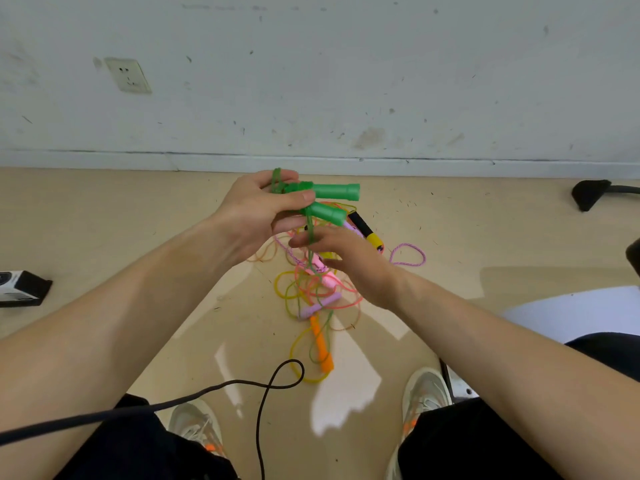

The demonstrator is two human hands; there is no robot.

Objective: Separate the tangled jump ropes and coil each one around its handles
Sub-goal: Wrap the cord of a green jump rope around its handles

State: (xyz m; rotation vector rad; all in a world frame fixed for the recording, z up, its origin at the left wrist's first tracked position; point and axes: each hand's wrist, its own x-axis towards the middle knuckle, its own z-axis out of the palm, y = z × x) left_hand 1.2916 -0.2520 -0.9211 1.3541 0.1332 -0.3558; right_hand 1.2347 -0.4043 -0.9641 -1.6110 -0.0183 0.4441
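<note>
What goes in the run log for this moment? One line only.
left hand: holds both green handles | right hand: touches green cord | other ropes: tangled on floor

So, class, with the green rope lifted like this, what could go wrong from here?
The green rope runs from the left hand down into the tangled pile on the floor; pulling upward may tighten knots or drag other ropes along. The left hand grips both green handles near one end, so one might slip during winding.
</note>
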